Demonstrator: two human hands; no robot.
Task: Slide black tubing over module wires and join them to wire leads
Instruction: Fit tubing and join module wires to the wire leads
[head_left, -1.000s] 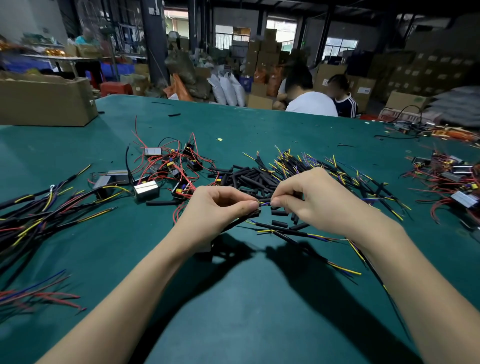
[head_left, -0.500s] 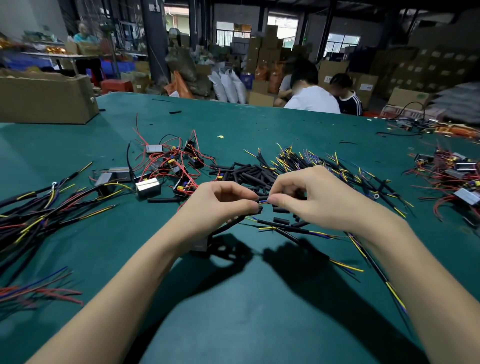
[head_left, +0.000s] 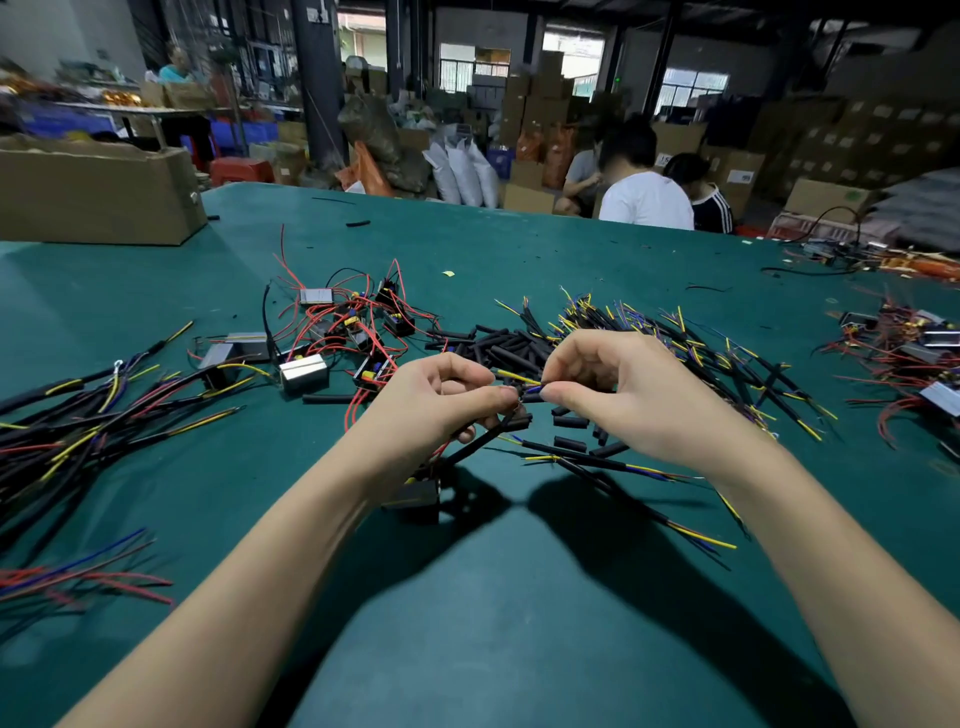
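Fingers of left hand pinch black tubing; right hand pinches a yellow-and-blue wire lead.

Prob. a warehouse workshop: stacked cartons, wire-strewn worktable.

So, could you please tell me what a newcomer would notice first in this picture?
First, the two hands meeting at the centre: the left hand and right hand pinch thin yellow and blue wires between their fingertips. Just behind them lies a heap of black tubing pieces on the green table, with a tangle of red-wired modules further left.
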